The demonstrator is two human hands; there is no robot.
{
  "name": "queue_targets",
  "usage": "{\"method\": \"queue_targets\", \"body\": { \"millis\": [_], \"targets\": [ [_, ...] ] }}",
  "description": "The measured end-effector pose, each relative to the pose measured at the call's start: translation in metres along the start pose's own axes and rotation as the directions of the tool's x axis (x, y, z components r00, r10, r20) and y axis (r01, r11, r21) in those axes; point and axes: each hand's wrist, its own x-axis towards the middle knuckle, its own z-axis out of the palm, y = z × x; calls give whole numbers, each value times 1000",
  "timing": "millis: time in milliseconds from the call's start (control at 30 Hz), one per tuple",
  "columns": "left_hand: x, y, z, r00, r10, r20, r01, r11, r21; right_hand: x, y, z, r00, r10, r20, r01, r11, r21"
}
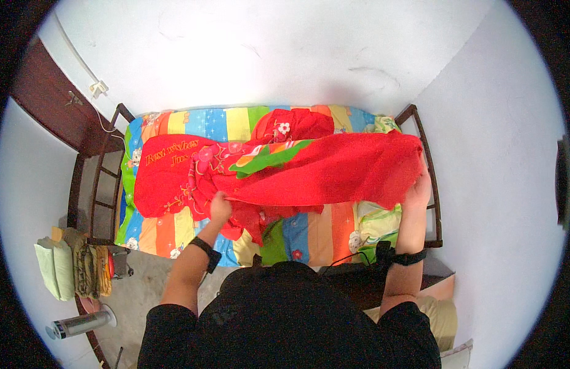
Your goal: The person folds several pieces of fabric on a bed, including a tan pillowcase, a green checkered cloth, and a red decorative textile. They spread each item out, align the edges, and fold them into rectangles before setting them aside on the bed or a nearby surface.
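Note:
A red blanket with flower and leaf prints lies bunched along a bed with a striped multicoloured sheet. My left hand grips the blanket's near edge, left of the middle. At the right, my right hand holds the blanket's right end, raised near the head of the frame, with the fabric stretched between both hands. The left part of the blanket, bearing printed lettering, rests flat on the sheet. A green and white patterned cloth is partly covered under the right end.
Dark metal bed-end frames stand at both ends, with a white wall behind. Folded textiles hang at the lower left above a cylindrical appliance. A brown door and a wall socket with a cable are at the upper left.

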Motion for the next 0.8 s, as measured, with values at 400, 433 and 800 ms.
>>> {"method": "queue_targets", "body": {
  "millis": [400, 433, 800],
  "targets": [
    [112, 233, -340, 706, 318, -632, -578, 775, -255, 63, -58, -69, 892, -302, -336, 304, 952, -47],
    [99, 256, -343, 708, 301, -639, -637, 661, -396, 61, -63, -62, 913, -339, -229, 330, 941, -78],
    [28, 215, -257, 970, 209, -121, -236, 925, -298, 57, 99, -135, 897, 303, -322, -326, 945, -19]
  ]
}}
